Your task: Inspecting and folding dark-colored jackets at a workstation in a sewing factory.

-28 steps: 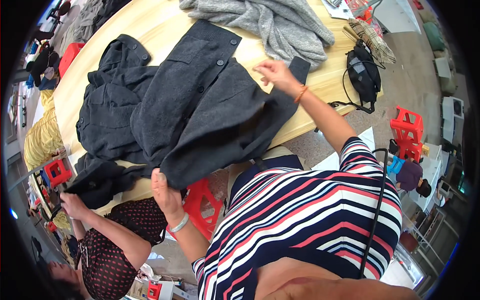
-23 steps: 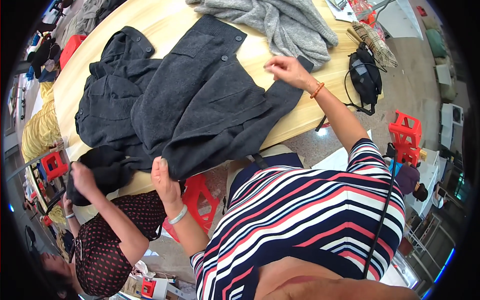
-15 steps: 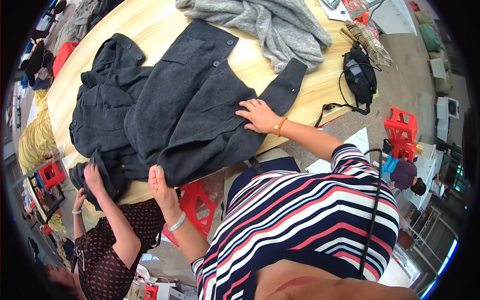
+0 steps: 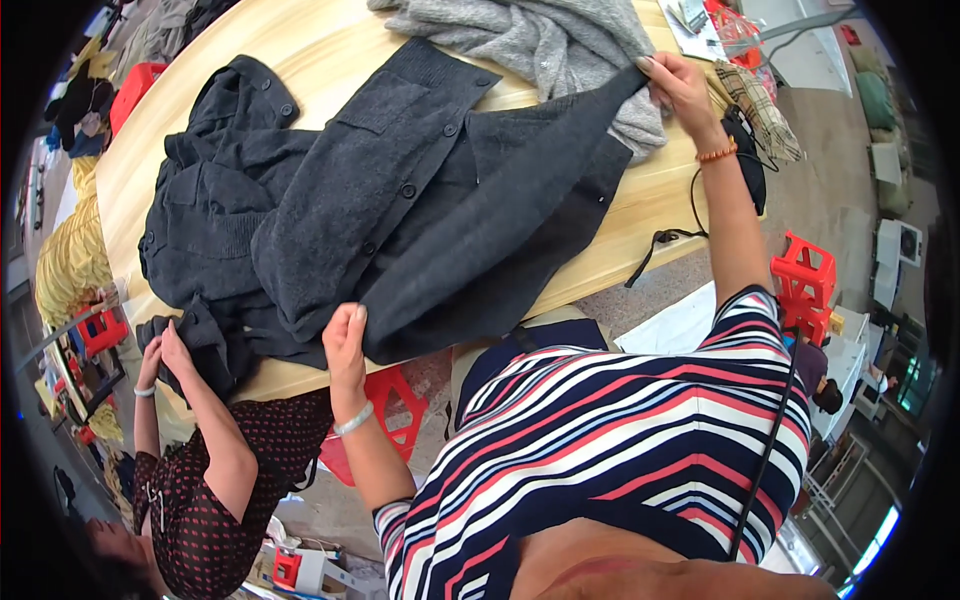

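Observation:
A dark charcoal knit cardigan (image 4: 345, 195) with a row of buttons and a pocket lies spread on the table. My left hand (image 4: 347, 345) pinches its near edge by the table's front rim. Up at the right, my right hand (image 4: 683, 88) is closed on the far end of a long sleeve (image 4: 510, 210), which stretches diagonally between both hands. That sleeve end is raised over the heap of light grey knit fabric (image 4: 520, 45). Beneath the sleeve, more of the cardigan's dark fabric covers the table edge, partly hidden.
A second dark knit garment (image 4: 215, 220) lies to the left, where a co-worker's hands (image 4: 168, 352) hold its lower part. On the pale wooden table (image 4: 130, 205), a black bag with straps (image 4: 745, 160) sits at the right edge. Red stools (image 4: 803, 275) stand nearby.
My right hand has gone from lying on the cardigan to gripping the sleeve end, up and to the right. The sleeve now lies straighter. My left hand has shifted slightly right.

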Demonstrator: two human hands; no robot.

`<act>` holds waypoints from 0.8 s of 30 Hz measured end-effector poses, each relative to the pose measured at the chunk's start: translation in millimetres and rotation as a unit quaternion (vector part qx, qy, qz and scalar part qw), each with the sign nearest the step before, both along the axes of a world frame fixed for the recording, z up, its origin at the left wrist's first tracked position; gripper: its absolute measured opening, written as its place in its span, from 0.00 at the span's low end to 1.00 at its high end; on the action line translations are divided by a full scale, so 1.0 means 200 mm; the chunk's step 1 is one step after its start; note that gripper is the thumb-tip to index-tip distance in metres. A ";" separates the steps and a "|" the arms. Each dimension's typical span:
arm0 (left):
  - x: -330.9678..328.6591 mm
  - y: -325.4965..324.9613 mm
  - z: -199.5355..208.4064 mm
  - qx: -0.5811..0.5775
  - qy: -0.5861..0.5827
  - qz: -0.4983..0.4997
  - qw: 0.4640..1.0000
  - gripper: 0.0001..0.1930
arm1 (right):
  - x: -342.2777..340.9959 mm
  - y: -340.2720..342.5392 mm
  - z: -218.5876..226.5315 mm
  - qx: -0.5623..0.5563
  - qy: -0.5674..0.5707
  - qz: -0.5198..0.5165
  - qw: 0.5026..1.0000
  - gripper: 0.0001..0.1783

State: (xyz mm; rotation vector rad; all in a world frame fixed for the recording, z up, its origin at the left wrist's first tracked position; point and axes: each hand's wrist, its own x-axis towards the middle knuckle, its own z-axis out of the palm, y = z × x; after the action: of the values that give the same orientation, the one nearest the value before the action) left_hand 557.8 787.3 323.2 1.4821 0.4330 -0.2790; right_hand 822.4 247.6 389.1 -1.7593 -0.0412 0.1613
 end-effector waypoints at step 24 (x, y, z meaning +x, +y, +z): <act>0.14 -0.05 -0.40 -0.002 0.077 0.030 0.997 0.12 | -0.41 1.67 -0.77 -0.261 -0.080 0.486 0.831 0.13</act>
State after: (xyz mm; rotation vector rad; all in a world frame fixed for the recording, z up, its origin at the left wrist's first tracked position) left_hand 586.7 777.5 243.4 1.4461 0.5996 -0.3472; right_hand 740.5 582.4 234.1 -2.1375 -1.1224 0.8271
